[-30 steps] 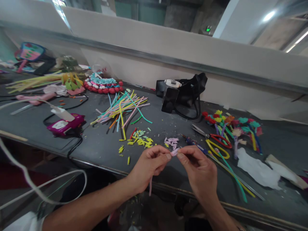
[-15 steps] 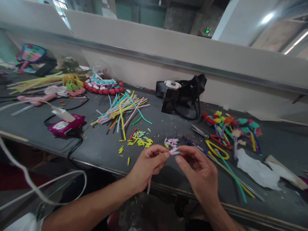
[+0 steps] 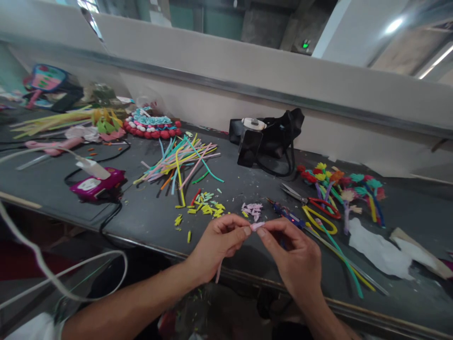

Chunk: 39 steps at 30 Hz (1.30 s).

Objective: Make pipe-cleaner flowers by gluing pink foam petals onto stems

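My left hand [image 3: 224, 241] pinches a pale lilac pipe-cleaner piece [image 3: 257, 226] just above the table's front edge. A thin pink-lilac stem [image 3: 218, 273] hangs below that hand. From the other side, my right hand [image 3: 292, 248] has thumb and forefinger closed on the outer tip of the piece. Right behind the fingertips lies a small heap of cut lilac pieces [image 3: 252, 209]. Yellow cut pieces [image 3: 208, 208] are scattered to the left of it. A dark blue glue gun [image 3: 287, 215] with a small red light lies beyond my right hand, partly hidden.
A bundle of pipe cleaners [image 3: 180, 160] lies at mid-table. Red-handled scissors [image 3: 318, 205] and pipe-cleaner flowers [image 3: 336, 182] are at right, near white tissue [image 3: 378, 250]. A black bag [image 3: 279, 134] stands at the back. A purple power strip [image 3: 97, 184] with a white cable sits left.
My right thumb and forefinger have closed on the end of the lilac piece; before, they were apart beside it. The left hand has barely moved.
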{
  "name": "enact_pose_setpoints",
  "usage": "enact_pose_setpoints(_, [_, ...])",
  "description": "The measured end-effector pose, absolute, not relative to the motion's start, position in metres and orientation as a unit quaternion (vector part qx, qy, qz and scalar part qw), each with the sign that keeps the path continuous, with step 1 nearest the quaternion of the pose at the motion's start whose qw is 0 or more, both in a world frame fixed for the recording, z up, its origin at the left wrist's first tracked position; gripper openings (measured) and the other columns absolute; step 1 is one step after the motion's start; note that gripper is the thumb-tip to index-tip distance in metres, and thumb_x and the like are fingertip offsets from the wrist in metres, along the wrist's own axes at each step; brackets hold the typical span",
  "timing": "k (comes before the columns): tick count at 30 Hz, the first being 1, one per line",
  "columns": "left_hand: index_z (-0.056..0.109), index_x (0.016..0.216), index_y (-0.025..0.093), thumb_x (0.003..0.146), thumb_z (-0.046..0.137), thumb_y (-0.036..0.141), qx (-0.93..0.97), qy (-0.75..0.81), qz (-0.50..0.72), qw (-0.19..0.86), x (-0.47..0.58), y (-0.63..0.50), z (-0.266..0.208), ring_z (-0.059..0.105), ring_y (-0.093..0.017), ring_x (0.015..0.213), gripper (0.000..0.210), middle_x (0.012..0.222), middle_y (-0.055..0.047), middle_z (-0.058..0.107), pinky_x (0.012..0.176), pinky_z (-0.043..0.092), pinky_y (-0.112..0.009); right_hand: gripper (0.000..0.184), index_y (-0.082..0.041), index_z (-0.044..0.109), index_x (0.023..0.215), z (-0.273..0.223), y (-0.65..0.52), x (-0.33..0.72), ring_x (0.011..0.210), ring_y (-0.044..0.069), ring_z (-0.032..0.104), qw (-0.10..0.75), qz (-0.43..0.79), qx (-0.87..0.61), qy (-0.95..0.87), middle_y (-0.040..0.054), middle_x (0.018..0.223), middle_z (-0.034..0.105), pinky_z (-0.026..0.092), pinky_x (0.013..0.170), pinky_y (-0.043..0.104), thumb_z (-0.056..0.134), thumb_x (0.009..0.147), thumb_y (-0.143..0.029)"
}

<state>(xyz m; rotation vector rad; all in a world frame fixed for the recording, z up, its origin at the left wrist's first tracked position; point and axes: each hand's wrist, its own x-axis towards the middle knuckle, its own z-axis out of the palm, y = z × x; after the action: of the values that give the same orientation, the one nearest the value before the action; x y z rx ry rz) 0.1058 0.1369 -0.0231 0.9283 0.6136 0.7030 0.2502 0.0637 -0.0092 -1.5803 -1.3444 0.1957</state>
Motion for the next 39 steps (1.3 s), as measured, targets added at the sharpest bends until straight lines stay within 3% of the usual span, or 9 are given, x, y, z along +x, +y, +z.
enact_pose_setpoints(6, [0.067, 0.082, 0.014, 0.076, 0.075, 0.03, 0.436, 0.282, 0.326, 0.79, 0.106, 0.138, -0.024, 0.028, -0.003, 0.044, 0.018, 0.051, 0.008, 0.04, 0.041, 0.017, -0.019, 0.009, -0.021, 0.068, 0.078, -0.01, 0.065, 0.25, 0.058, 0.01, 0.053, 0.5, 0.092, -0.656, -0.558, -0.0029, 0.069, 0.064, 0.043, 0.057, 0.023, 0.066, 0.084, -0.027])
enact_pose_setpoints(11, [0.066, 0.081, 0.014, 0.077, 0.074, 0.031, 0.421, 0.274, 0.325, 0.801, 0.107, 0.139, -0.023, 0.027, -0.003, 0.043, 0.02, 0.053, 0.008, 0.039, 0.041, 0.016, -0.019, 0.021, -0.021, 0.066, 0.096, -0.006, 0.059, 0.258, 0.068, 0.013, 0.059, 0.56, 0.138, -0.651, -0.494, -0.0002, 0.08, 0.065, 0.048, 0.06, 0.023, 0.071, 0.08, -0.034])
enact_pose_setpoints(14, [0.064, 0.08, 0.014, 0.078, 0.074, 0.032, 0.398, 0.268, 0.318, 0.818, 0.106, 0.14, -0.023, 0.029, -0.002, 0.044, 0.02, 0.059, 0.005, 0.046, 0.04, 0.017, -0.019, 0.02, -0.019, 0.062, 0.083, -0.002, 0.057, 0.266, 0.061, 0.011, 0.053, 0.609, 0.118, -0.653, -0.435, -0.0011, 0.072, 0.059, 0.044, 0.055, 0.022, 0.068, 0.082, -0.038])
enact_pose_setpoints(18, [0.063, 0.082, 0.014, 0.082, 0.069, 0.033, 0.381, 0.248, 0.299, 0.839, 0.105, 0.141, -0.024, 0.031, -0.002, 0.043, 0.02, 0.061, 0.004, 0.05, 0.04, 0.018, -0.018, 0.036, -0.02, 0.048, 0.064, -0.004, 0.06, 0.276, 0.05, 0.009, 0.041, 0.649, 0.129, -0.634, -0.4, -0.0045, 0.057, 0.044, 0.036, 0.047, 0.021, 0.056, 0.089, -0.044])
enact_pose_setpoints(26, [0.061, 0.082, 0.013, 0.086, 0.064, 0.034, 0.377, 0.221, 0.287, 0.853, 0.104, 0.142, -0.023, 0.032, -0.002, 0.038, 0.022, 0.059, 0.004, 0.05, 0.036, 0.015, -0.018, 0.044, -0.021, 0.037, 0.059, -0.009, 0.064, 0.278, 0.044, 0.007, 0.03, 0.661, 0.201, -0.62, -0.371, -0.0077, 0.052, 0.032, 0.027, 0.039, 0.02, 0.053, 0.091, -0.048])
enact_pose_setpoints(30, [0.059, 0.083, 0.014, 0.088, 0.061, 0.034, 0.37, 0.22, 0.293, 0.854, 0.102, 0.144, -0.024, 0.032, -0.002, 0.036, 0.02, 0.058, 0.004, 0.051, 0.035, 0.015, -0.017, 0.04, -0.019, 0.051, 0.065, -0.012, 0.069, 0.285, 0.046, 0.008, 0.041, 0.648, 0.15, -0.646, -0.373, -0.004, 0.057, 0.048, 0.034, 0.041, 0.02, 0.052, 0.091, -0.05])
enact_pose_setpoints(32, [0.059, 0.084, 0.014, 0.088, 0.06, 0.033, 0.368, 0.222, 0.304, 0.85, 0.101, 0.145, -0.023, 0.032, -0.002, 0.036, 0.019, 0.057, 0.005, 0.05, 0.035, 0.016, -0.017, 0.034, -0.017, 0.063, 0.081, -0.016, 0.073, 0.291, 0.047, 0.009, 0.047, 0.61, 0.127, -0.68, -0.388, -0.0002, 0.067, 0.06, 0.037, 0.042, 0.021, 0.053, 0.09, -0.049])
enact_pose_setpoints(35, [0.058, 0.083, 0.015, 0.087, 0.062, 0.033, 0.363, 0.237, 0.33, 0.839, 0.1, 0.148, -0.02, 0.032, -0.002, 0.036, 0.019, 0.056, 0.006, 0.048, 0.035, 0.016, -0.017, 0.031, -0.017, 0.067, 0.099, -0.023, 0.08, 0.298, 0.055, 0.012, 0.056, 0.53, 0.108, -0.719, -0.437, 0.0042, 0.082, 0.069, 0.044, 0.05, 0.024, 0.058, 0.086, -0.044])
enact_pose_setpoints(39, [0.057, 0.081, 0.015, 0.084, 0.064, 0.034, 0.351, 0.245, 0.33, 0.842, 0.1, 0.15, -0.018, 0.032, -0.002, 0.036, 0.02, 0.056, 0.006, 0.047, 0.036, 0.016, -0.016, 0.024, -0.019, 0.07, 0.093, -0.032, 0.086, 0.298, 0.079, 0.02, 0.067, 0.439, 0.068, -0.724, -0.528, 0.0063, 0.088, 0.073, 0.05, 0.072, 0.031, 0.056, 0.086, -0.038])
